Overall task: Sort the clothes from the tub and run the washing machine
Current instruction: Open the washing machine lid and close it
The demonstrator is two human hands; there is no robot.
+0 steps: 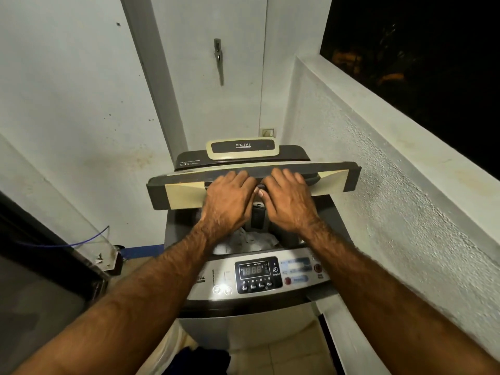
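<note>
A grey top-loading washing machine [259, 318] stands straight ahead in a narrow corner. Its dark folding lid [178, 190] is half raised and tilted over the drum. My left hand [230, 201] and my right hand [289, 201] lie side by side on the lid's front edge, fingers curled over it. Under the lid, light-coloured clothes [249, 239] show inside the drum. The control panel [257, 276] faces me with a lit display. Dark blue clothes [205, 358] lie low at the machine's left foot.
A rough white parapet wall [378, 185] runs close along the right. A closed door with a metal handle [219, 60] is behind the machine. A wall socket [267, 132] sits just above it. A dark frame [40, 253] and a blue cable [81, 240] are at left.
</note>
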